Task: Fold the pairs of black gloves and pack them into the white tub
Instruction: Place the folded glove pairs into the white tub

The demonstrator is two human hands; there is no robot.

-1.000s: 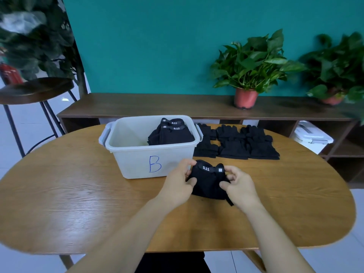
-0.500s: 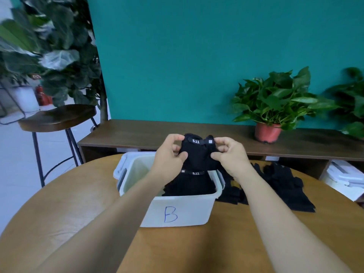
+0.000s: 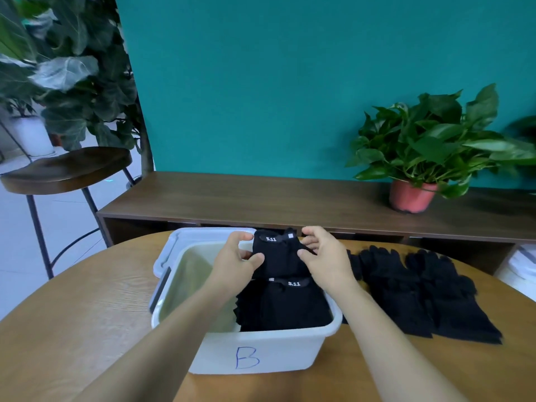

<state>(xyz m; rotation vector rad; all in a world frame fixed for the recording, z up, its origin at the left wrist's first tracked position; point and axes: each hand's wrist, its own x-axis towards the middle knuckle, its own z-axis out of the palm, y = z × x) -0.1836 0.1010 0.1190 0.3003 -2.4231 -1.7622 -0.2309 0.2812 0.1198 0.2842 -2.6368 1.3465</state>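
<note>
Head view: left hand [image 3: 236, 264] and right hand [image 3: 326, 261] outstretched, fingers pinching folded glove pair [image 3: 280, 255] above white tub [image 3: 261, 353].

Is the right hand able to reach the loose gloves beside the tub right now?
Not quite yet: the right hand holds the folded pair over the white tub. The loose gloves lie uncovered beside it, so after releasing, likely yes.

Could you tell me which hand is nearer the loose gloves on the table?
Right. The right hand grips the folded pair at its right edge, next to the loose gloves; the left hand grips its left edge, farther over the white tub.
</note>
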